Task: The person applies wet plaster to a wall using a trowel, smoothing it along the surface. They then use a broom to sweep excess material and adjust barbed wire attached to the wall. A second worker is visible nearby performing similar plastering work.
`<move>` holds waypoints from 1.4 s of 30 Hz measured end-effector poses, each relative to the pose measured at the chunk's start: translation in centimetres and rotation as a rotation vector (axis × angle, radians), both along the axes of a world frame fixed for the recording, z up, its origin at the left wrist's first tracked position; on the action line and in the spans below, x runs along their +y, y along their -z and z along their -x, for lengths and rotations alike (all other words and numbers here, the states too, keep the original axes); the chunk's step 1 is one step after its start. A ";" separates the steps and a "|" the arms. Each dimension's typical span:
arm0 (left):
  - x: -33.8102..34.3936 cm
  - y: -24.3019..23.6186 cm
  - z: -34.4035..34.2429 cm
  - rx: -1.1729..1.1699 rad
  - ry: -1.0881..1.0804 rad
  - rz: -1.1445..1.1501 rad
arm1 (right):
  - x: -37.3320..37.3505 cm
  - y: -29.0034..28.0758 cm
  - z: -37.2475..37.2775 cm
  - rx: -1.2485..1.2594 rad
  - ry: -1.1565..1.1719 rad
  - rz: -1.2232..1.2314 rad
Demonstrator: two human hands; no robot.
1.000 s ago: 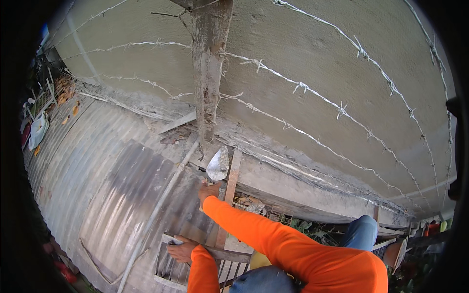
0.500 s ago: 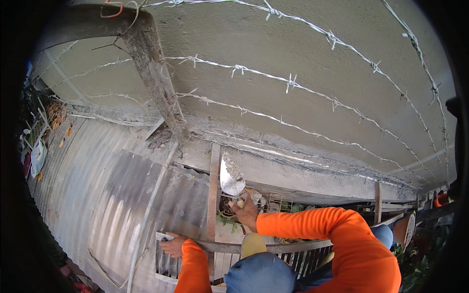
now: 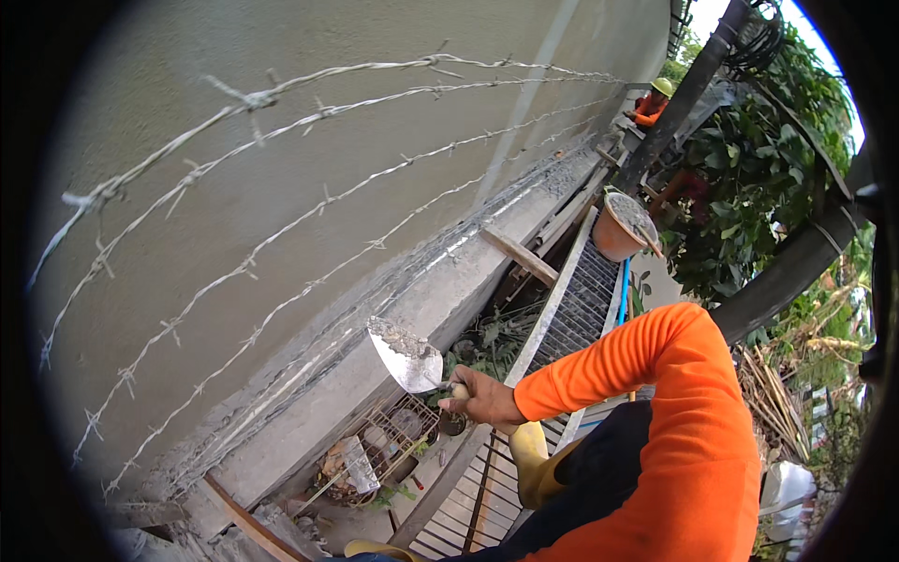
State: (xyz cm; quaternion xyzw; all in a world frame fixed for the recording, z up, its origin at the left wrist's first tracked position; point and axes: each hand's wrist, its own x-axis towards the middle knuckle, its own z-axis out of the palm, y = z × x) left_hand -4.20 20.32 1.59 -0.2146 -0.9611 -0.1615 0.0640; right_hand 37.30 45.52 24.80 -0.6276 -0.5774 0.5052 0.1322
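Observation:
My right hand [image 3: 485, 397] is wrapped round the handle of a trowel [image 3: 405, 362]. Its silvery blade points toward the wall, and grey mortar clings along the upper edge. The blade hangs just over the concrete ledge [image 3: 412, 304] at the wall's foot. My left hand is out of view. Farther off, an orange bucket [image 3: 618, 234] of grey mortar stands on the slatted metal platform [image 3: 573, 314]. One yellow boot [image 3: 530, 459] of mine rests on the slats nearby.
Strands of barbed wire [image 3: 253, 253] run in front of the grey wall [image 3: 356, 178]. Below the ledge lies a wire basket [image 3: 389, 436] with odds and ends. A wooden plank [image 3: 520, 255] juts across the gap. At the far end is a person [image 3: 653, 103] in a yellow helmet, near a dark pole [image 3: 684, 103].
My view has swung to the right along the wall, bringing the bucket and the other person into sight. The trowel stays in my right hand. My left hand, earlier on the platform's edge, has left the picture.

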 end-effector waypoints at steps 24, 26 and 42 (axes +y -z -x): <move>26.5 -7.9 -27.0 -0.052 0.706 -0.315 | 13.8 -4.4 -55.8 0.321 0.763 0.131; 25.0 -7.6 -24.8 -0.041 0.674 -0.311 | 12.9 -3.3 -50.9 0.256 0.661 0.240; -8.8 0.0 3.4 0.036 -0.541 -0.329 | 7.0 2.9 0.5 -0.307 -0.579 0.445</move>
